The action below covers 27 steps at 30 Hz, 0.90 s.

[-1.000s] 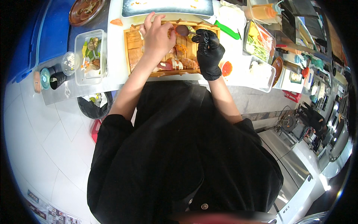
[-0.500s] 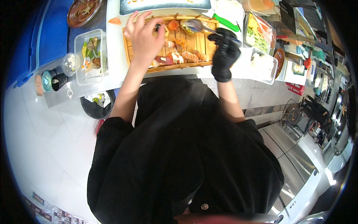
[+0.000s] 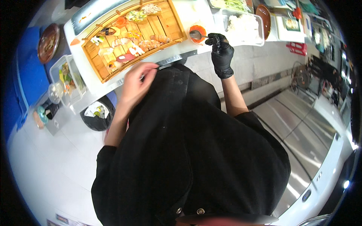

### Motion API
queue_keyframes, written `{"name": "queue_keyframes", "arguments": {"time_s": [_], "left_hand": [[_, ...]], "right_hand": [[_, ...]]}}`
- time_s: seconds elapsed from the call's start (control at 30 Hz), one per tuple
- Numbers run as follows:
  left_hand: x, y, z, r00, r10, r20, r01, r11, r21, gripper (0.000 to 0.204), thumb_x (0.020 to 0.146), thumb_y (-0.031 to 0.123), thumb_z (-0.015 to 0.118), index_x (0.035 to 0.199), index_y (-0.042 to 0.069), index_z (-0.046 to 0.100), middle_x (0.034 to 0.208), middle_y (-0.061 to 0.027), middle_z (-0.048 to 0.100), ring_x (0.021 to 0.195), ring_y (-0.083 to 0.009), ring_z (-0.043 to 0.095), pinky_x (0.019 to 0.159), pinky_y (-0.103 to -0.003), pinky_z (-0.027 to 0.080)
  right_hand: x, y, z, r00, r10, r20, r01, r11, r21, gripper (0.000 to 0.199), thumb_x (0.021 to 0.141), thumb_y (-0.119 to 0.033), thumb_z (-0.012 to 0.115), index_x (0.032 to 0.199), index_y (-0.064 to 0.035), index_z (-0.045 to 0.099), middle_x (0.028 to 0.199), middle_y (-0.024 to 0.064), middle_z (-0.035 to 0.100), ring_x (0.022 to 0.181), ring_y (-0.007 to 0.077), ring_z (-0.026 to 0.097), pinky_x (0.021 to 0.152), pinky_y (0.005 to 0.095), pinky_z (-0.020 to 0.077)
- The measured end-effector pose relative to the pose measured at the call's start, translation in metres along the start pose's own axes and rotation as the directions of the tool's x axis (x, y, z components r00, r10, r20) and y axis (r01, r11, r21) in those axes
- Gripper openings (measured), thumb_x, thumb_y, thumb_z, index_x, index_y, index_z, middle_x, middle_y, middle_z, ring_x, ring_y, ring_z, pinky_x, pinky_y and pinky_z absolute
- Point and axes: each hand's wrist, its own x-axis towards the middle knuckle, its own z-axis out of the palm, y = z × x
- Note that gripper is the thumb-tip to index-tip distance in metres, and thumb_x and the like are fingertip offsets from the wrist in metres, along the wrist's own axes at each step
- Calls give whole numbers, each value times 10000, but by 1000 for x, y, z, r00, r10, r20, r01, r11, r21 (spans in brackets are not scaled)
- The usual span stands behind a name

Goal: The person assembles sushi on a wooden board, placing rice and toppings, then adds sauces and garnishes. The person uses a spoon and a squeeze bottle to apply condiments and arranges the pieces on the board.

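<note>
My right hand (image 3: 221, 54), in a black glove, is closed on the handle of a metal spoon (image 3: 195, 35). The spoon's head is over a small round container of orange roe (image 3: 200, 28); whether it touches the roe I cannot tell. My bare left hand (image 3: 137, 83) is loosely curled just off the near edge of the wooden serving board (image 3: 155, 27), thumb and fingers slightly apart, nothing visible in it. Several sushi pieces lie on that board, among them a red-topped one (image 3: 125, 58), a shrimp one (image 3: 149, 44) and a green-topped roll (image 3: 136, 16).
To the right stands a clear tub of white rice (image 3: 263, 32), with a brown oval dish (image 3: 263, 15) beyond. A long dark-rimmed plate (image 3: 81, 23) lies behind the board. On the left are a clear bin of scraps (image 3: 81, 84) and, lower, a black waste bin (image 3: 90, 122).
My left hand has drawn back from above the board to its near edge. My right hand has carried the spoon from over the board to the roe container. The view has turned rightward.
</note>
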Motion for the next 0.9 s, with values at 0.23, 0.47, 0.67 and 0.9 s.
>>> {"name": "queue_keyframes", "arguments": {"time_s": [0.23,0.47,0.67,0.9], "left_hand": [[17,-11,78,957,-91,275,19,968,252,243,937,153,636,1152,43,667,1022,-143,643,971,-316,638,852,-381,512],[27,-20,126,940,-278,199,254,957,142,303,952,262,642,1146,37,702,1069,-131,671,1008,-258,650,879,-363,503],[28,-16,156,967,-246,61,236,962,141,310,937,308,659,1118,65,724,1045,-137,680,965,-244,644,865,-349,504],[20,-18,166,965,-263,-10,262,958,120,308,943,312,654,1111,64,725,1004,-113,710,900,-212,645,837,-340,508]], "right_hand": [[20,16,-46,959,143,-243,-38,920,391,410,1083,-308,463,989,32,672,741,110,714,643,138,630,610,259,444],[66,46,-69,991,134,-11,-113,873,475,454,1083,-341,457,981,44,675,696,122,706,584,141,636,566,260,447],[91,43,-60,997,14,78,-56,815,577,439,1080,-331,464,997,45,677,688,110,698,610,150,649,561,263,447],[105,47,-36,986,-3,169,-100,795,599,333,1068,-269,489,1111,26,639,795,111,720,656,154,670,562,248,452]]}}
